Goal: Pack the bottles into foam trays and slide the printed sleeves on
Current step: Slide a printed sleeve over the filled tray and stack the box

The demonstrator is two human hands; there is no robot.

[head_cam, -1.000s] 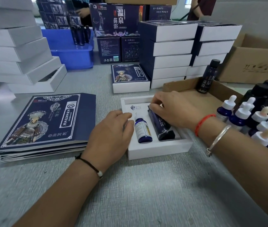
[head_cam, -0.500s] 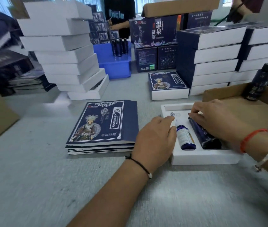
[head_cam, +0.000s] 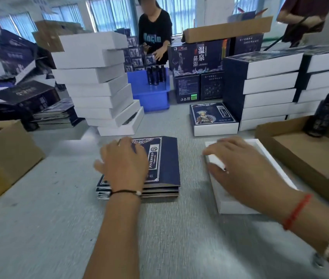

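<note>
A stack of flat navy printed sleeves [head_cam: 163,158] lies on the grey table in front of me. My left hand [head_cam: 125,166] rests flat on top of it, fingers spread toward its far left corner. To the right sits the white foam tray [head_cam: 260,150]. My right hand [head_cam: 240,170] lies over it with fingers stretched across its left side, and it hides the bottles inside. The picture is blurred by motion.
A leaning stack of white trays [head_cam: 99,85] and a blue bin [head_cam: 151,95] stand behind. Sleeved boxes [head_cam: 264,87] are piled at the back right, with one [head_cam: 213,119] set apart. A cardboard tray [head_cam: 300,150] holds a dark bottle [head_cam: 320,117]. A cardboard box [head_cam: 2,158] stands at the left. A person [head_cam: 155,33] works across the table.
My left hand left the tray's left edge and moved onto the sleeve stack. My right hand shifted from the dark bottle to lie across the tray. The view tilted up.
</note>
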